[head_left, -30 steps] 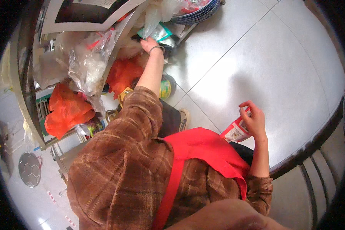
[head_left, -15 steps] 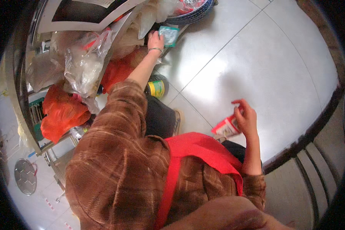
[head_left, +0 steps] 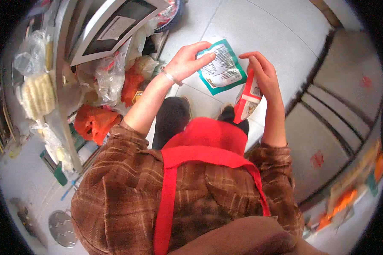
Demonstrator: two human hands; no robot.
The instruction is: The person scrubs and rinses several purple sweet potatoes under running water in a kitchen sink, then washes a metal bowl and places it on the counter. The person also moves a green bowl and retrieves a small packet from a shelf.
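Between thumb and fingers, my left hand point(head_left: 190, 61) grips a flat teal-edged packet point(head_left: 222, 70) with a pale printed panel facing up. My right hand point(head_left: 264, 77) is wrapped round a red and white packet point(head_left: 247, 100), which hangs tilted with its lower end towards my red apron point(head_left: 204, 136). The two packets are side by side in front of me, above the floor, their near edges close together; I cannot tell whether they touch. What is inside either packet is hidden.
To the left stands a shelf unit holding clear plastic bags point(head_left: 110, 80) and an orange-red bag point(head_left: 95, 123). A white-framed panel point(head_left: 119, 29) juts out above them. At the far side is a blue basket point(head_left: 172, 17). Grey panels with dark edges point(head_left: 334, 114) rise on the right.
My left hand has brought the teal packet from beside the shelf to in front of me. My right hand has lifted the red packet up towards it. My view has shifted.
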